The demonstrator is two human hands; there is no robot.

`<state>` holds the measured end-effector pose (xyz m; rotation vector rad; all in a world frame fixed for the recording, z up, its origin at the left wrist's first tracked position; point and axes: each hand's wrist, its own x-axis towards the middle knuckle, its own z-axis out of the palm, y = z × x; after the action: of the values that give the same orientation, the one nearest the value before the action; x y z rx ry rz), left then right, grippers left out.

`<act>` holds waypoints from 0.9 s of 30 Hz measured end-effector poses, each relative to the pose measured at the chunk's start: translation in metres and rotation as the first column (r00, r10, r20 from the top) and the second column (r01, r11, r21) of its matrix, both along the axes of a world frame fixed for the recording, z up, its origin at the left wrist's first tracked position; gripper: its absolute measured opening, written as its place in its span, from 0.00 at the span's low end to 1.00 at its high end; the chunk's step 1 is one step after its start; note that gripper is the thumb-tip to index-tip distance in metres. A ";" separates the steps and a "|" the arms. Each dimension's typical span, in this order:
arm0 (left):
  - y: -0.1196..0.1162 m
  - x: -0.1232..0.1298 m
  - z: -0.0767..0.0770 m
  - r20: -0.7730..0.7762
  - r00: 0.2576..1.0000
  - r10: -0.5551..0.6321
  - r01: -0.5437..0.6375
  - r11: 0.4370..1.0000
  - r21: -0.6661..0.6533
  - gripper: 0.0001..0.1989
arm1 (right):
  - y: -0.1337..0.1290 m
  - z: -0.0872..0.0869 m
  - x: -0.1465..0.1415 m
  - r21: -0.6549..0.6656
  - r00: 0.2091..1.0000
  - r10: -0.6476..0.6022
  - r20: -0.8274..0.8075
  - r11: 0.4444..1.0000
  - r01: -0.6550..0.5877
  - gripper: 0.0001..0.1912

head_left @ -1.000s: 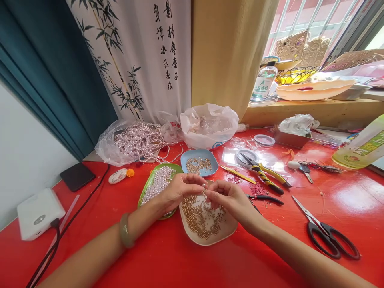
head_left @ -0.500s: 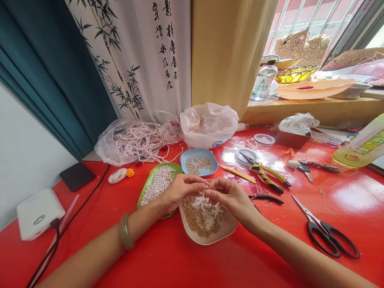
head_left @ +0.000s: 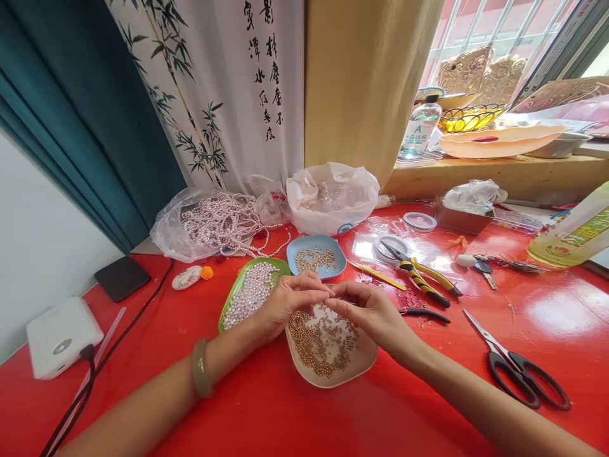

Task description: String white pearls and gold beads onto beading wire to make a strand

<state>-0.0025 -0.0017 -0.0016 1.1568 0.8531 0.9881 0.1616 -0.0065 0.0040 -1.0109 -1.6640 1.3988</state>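
Note:
My left hand (head_left: 295,303) and my right hand (head_left: 366,310) meet fingertip to fingertip above a cream tray (head_left: 328,381). Both pinch closed; whatever sits between the fingertips is too small and hidden to make out. Gold beads (head_left: 307,352) cover much of the tray beneath them. Behind my left wrist is a green tray (head_left: 223,311) of white pearl beads (head_left: 254,289), partly covered by that hand. Just beyond the fingers stands a blue tray (head_left: 339,259) with small gold pieces (head_left: 314,259) in it.
Yellow-black pliers (head_left: 423,276), yellow tweezers (head_left: 380,275) and black-handled pliers (head_left: 425,312) lie right of the trays, with scissors (head_left: 516,368) nearer. Pearl strands (head_left: 221,222) and a plastic bag (head_left: 333,197) sit behind. At left are a white box (head_left: 64,336) and cable (head_left: 137,314).
My right hand has turned slightly, its thumb and finger now stretched straighter toward the left fingertips. A small pale bead seen at the left fingertips before is now hidden.

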 end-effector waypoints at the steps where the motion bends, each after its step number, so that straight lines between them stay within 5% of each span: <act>1: 0.000 0.000 0.000 -0.004 1.000 0.000 0.000 1.000 0.012 0.03 | 0.001 0.000 0.000 0.002 1.000 0.007 0.002 1.000 -0.007 0.08; 7: -0.001 0.001 0.001 -0.044 0.999 -0.015 0.019 0.994 0.107 0.03 | 0.005 0.001 0.004 -0.018 0.996 0.078 0.035 0.997 -0.078 0.07; 12: 0.003 0.000 0.004 -0.202 0.978 0.041 -0.025 0.997 0.079 0.10 | 0.003 0.006 0.004 -0.061 1.000 0.004 0.024 0.998 -0.002 0.10; 14: 0.003 -0.003 0.006 -0.373 0.928 0.022 0.024 0.993 0.118 0.08 | 0.003 0.006 0.003 -0.096 0.999 -0.031 -0.022 0.995 0.029 0.11; 18: -0.002 -0.008 0.009 -0.703 0.708 -0.063 0.295 0.931 0.214 0.03 | 0.003 0.003 0.002 -0.111 0.994 -0.068 -0.089 0.992 0.058 0.10; 22: -0.006 -0.012 0.008 -0.778 0.617 -0.117 0.480 0.839 0.255 0.06 | 0.004 -0.002 0.002 -0.066 0.993 -0.071 -0.095 0.996 0.065 0.09; 27: -0.005 -0.013 0.003 -0.833 0.524 -0.178 0.577 0.793 0.193 0.04 | 0.007 -0.010 0.002 -0.052 0.988 -0.095 -0.118 0.995 0.089 0.08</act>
<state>-0.0160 -0.0063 0.0012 2.1857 0.9804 0.2246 0.1634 0.0001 -0.0060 -0.9965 -1.4853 1.4147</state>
